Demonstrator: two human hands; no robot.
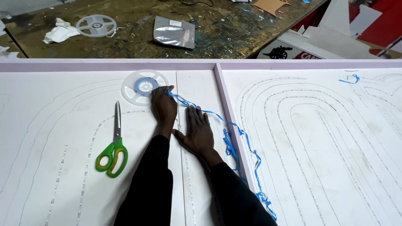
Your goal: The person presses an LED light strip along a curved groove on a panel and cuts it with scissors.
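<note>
My left hand (163, 106) rests on the white panel (50, 104) beside a clear plastic reel (133, 90) with a blue core. Its fingertips pinch the end of a thin blue tape (228, 144). The tape trails right over the pale raised divider (228, 111) and falls in loose loops toward the lower edge. Just right of the left hand, my right hand (197, 130) lies flat with fingers spread, pressing on the panel along a thin drawn line. A thin light strip (90, 146) runs along the curved pencil lines on the left.
Green-handled scissors (113, 152) lie shut on the panel left of my arms. The right panel (326, 138) carries nested curved strips. Behind, a stained workbench (134, 42) holds an empty reel (96, 25), a silver bag (173, 32) and crumpled paper (58, 33).
</note>
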